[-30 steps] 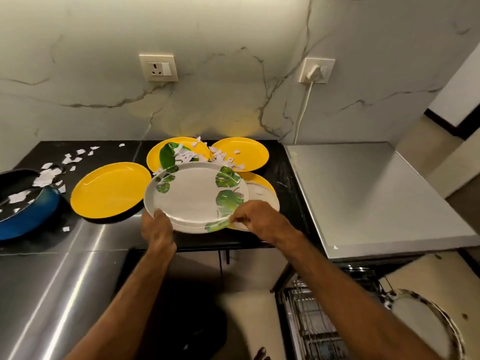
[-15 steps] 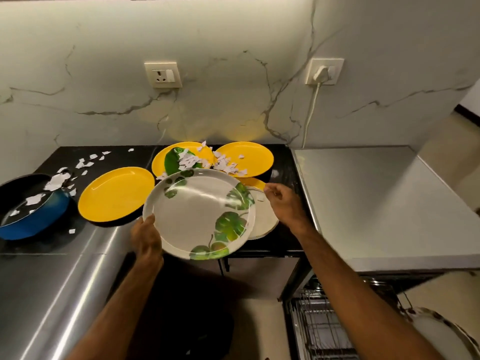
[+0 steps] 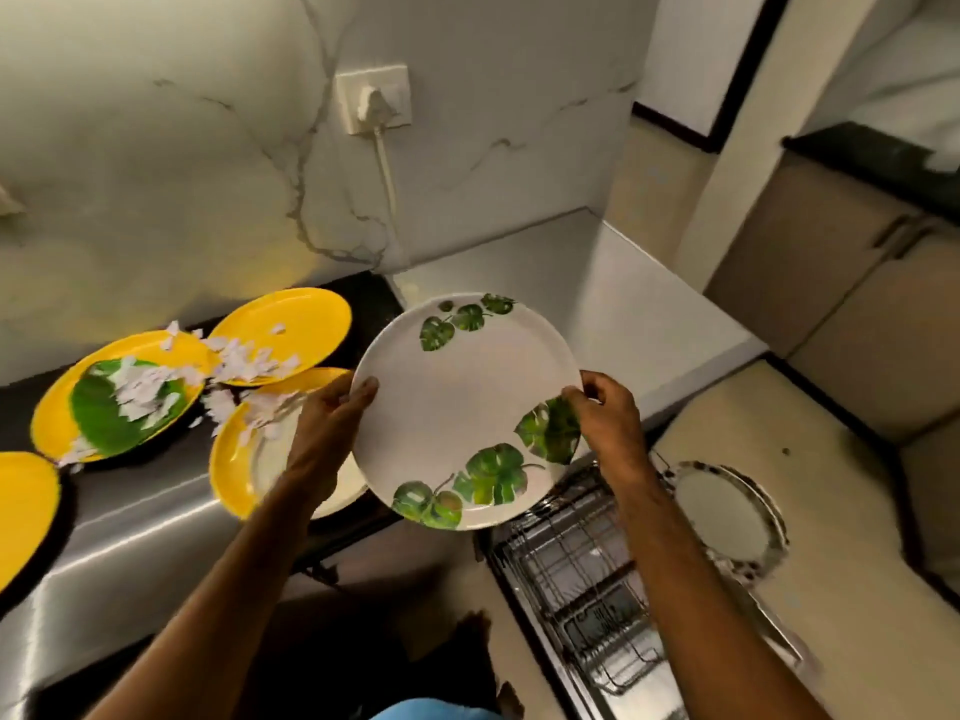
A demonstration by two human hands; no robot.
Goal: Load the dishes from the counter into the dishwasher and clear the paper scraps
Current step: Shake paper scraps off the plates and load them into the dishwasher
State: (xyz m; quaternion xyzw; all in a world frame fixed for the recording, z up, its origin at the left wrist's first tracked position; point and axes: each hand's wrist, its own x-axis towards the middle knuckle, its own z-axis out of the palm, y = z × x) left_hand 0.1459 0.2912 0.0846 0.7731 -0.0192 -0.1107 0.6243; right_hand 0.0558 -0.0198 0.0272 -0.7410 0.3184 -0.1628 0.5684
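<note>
1 leaf plate, pinched by left hand and right hand fingers, now above the rack.

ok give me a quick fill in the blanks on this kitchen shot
1. The white plate held in the air is printed with green ____.
2. The paper scraps lie on plates coloured ____.
3. The left hand grips one rim of the white plate and the ____ hand grips the other.
4. The wire rack below the white plate belongs to the open ____.

Missing words: leaves; yellow; right; dishwasher
</note>
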